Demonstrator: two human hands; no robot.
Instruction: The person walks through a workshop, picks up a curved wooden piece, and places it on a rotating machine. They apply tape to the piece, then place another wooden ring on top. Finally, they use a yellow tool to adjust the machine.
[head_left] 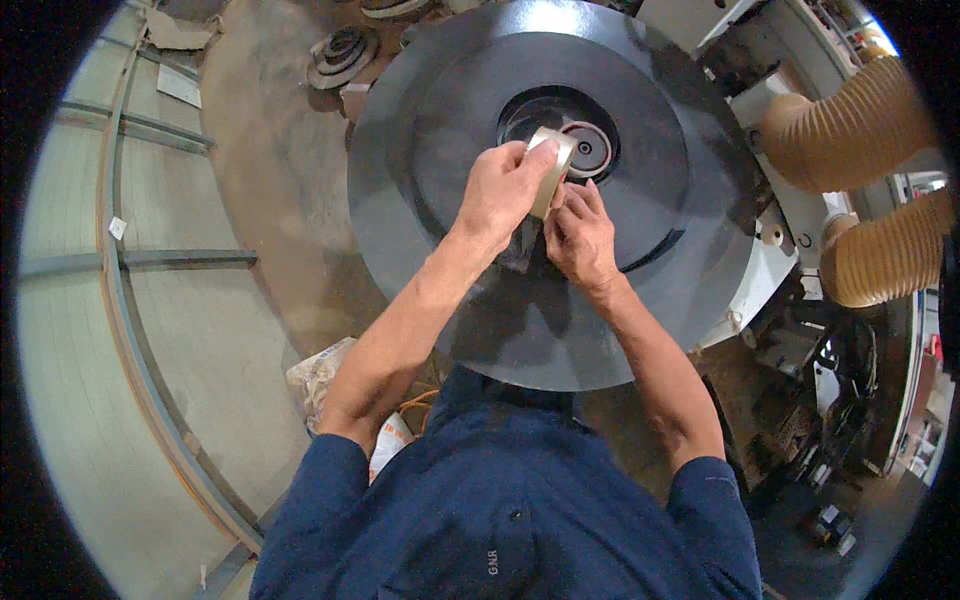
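My left hand is wrapped round a roll of tan tape, thumb on top, held on edge above the middle of a large dark disc. Against the roll's lower right side, my right hand has its fingers curled in, with one finger pointing up. Whether a tape end is between those fingers is hidden. Just beyond the roll, a round part with a pale reddish rim and a dark centre sits in the disc's recessed hub.
Two ribbed tan hoses come in at the right, above cluttered equipment. Stacked dark rings lie on the floor beyond the disc. A panelled wall runs along the left. Bags lie beside my left arm.
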